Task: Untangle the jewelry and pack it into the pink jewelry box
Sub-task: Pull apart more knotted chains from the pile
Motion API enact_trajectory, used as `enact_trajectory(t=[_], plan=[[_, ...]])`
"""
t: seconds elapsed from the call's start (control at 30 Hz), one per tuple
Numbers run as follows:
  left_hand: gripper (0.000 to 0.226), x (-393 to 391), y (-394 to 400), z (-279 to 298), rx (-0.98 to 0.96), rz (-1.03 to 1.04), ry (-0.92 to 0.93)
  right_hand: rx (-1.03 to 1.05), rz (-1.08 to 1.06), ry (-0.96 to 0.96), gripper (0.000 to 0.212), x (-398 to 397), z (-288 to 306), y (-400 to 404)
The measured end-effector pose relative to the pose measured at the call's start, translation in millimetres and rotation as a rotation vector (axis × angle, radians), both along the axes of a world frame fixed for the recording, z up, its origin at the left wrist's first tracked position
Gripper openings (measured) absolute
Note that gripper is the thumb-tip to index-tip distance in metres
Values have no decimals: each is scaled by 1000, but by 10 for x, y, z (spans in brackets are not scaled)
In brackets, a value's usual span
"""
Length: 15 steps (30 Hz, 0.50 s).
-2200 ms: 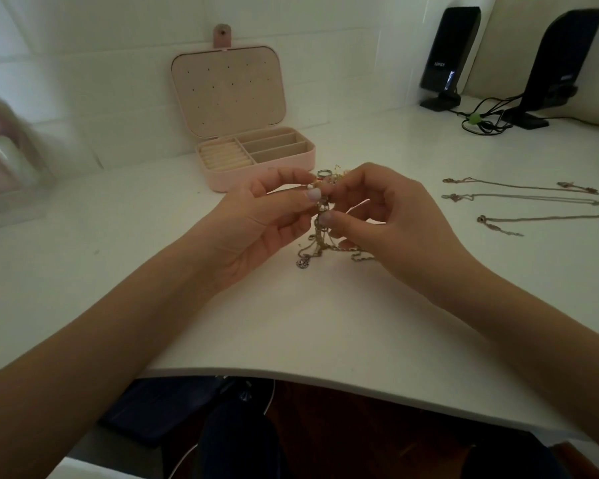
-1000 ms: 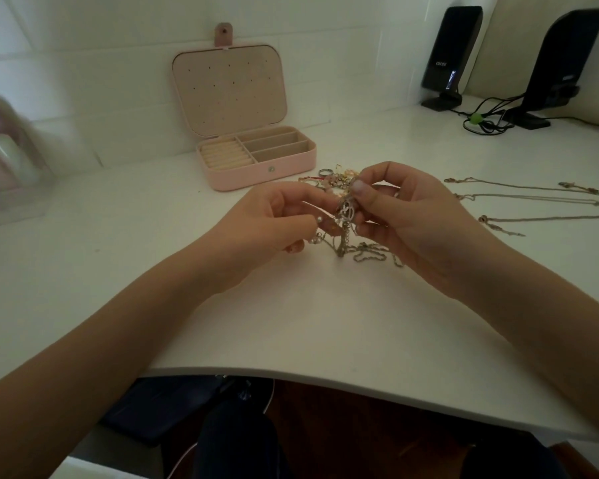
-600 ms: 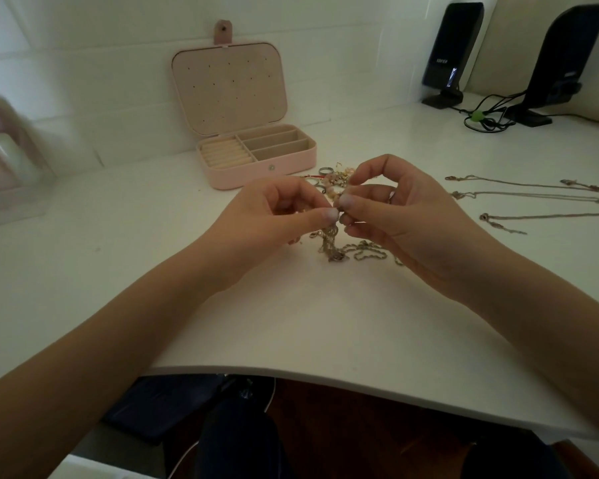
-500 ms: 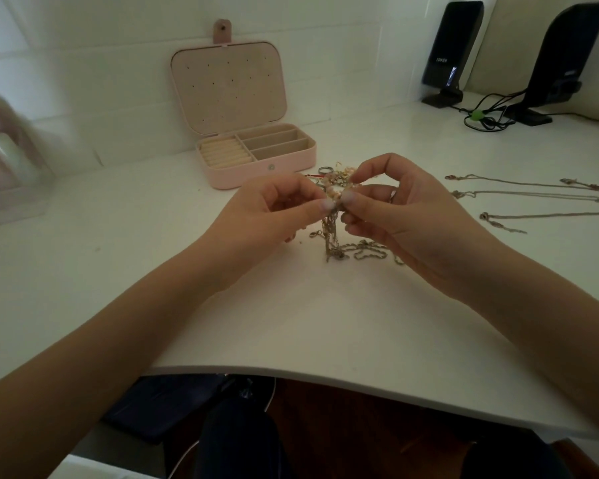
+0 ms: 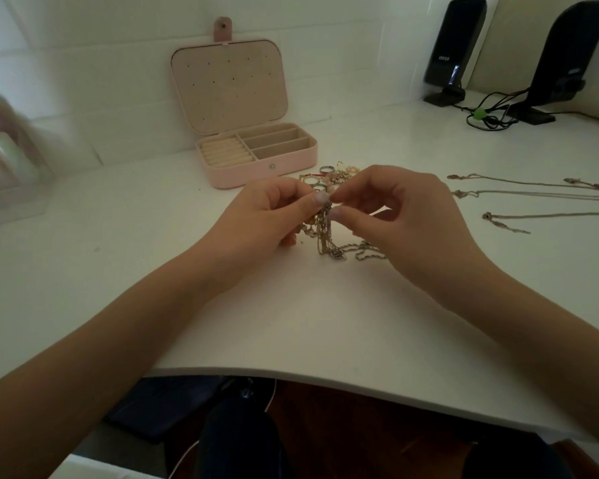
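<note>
Tangled silver and gold metal chains [image 5: 325,233] hung in a bunch between both hands, just above the white tabletop [image 5: 291,305], their lower ends trailing onto it in loose coils under the right hand.

Left hand [image 5: 267,216]: thumb and forefinger were curled and pinched the top of the knot; the other fingers were folded beneath.

Right hand [image 5: 402,209]: thumb and forefinger pinched the same knot from the opposite side, fingertips almost touching those of the left hand; the remaining fingers were bent and raised.

Small heap of silver rings and gold-toned trinkets [image 5: 329,176]: lay on the tabletop just behind the hands, between them and the box.

Pink rectangular jewelry box with a snap tab [image 5: 256,157]: stood open behind the heap, near the white wall, lid upright and dotted with small holes. The left part of the base held ring rolls; the right part had 3 long compartments. No jewelry could be made out inside.

3 thin silver-coloured necklaces [image 5: 533,195]: lay stretched out side by side on the tabletop to the right, well apart from the hands.

2 black upright speakers [image 5: 453,46]: stood at the far right with dark cables coiled between them.

Blurred clear container of pale bottles [image 5: 4,160]: sat at the far left.
</note>
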<state>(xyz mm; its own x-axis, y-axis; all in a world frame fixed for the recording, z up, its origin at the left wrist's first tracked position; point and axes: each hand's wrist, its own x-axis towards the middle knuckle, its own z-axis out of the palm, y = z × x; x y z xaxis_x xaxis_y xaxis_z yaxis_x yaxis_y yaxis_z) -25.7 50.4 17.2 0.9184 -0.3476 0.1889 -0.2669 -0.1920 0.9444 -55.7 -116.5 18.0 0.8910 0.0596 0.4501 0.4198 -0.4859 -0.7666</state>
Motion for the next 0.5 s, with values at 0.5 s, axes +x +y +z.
enact_trajectory(t=[0.5], plan=[[35, 30, -9, -67, 207, 1, -172, -73, 10, -51, 11, -2, -24, 40]])
